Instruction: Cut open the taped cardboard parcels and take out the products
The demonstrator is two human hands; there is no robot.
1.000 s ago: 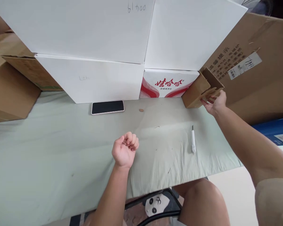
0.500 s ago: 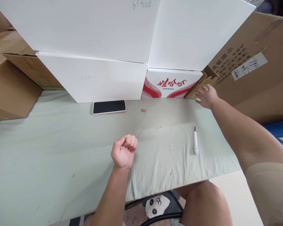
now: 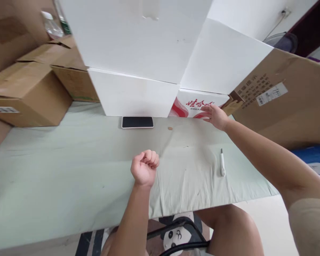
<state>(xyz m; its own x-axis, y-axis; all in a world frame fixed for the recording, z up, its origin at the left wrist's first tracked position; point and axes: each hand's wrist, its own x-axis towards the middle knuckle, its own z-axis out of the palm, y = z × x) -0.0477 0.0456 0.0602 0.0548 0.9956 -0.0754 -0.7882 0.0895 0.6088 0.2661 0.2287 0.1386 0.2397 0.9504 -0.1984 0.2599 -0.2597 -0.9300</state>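
Observation:
My left hand (image 3: 145,168) rests palm up over the table's front half, its fingers curled into a fist; nothing shows in it. Out to the right, my right hand (image 3: 215,116) is open with fingers stretched, in front of a white and red carton (image 3: 188,101). Whether it touches the carton I cannot tell. A white utility knife (image 3: 222,163) with its dark tip pointing away lies nearer the right edge. Against the white boxes at the back lies a phone (image 3: 137,122) with a dark screen. Beside it is a small brown scrap (image 3: 170,128).
White boxes (image 3: 133,96) form a wall along the back of the cloth-covered table (image 3: 56,177). Brown cartons (image 3: 42,92) are stacked at the left. A large brown cardboard panel (image 3: 288,113) stands on the right, with a blue object (image 3: 313,156) below it.
My right hand has swung left, from the brown cardboard beside the red and white carton to in front of that carton. My left hand stays curled. The view has shifted left and up.

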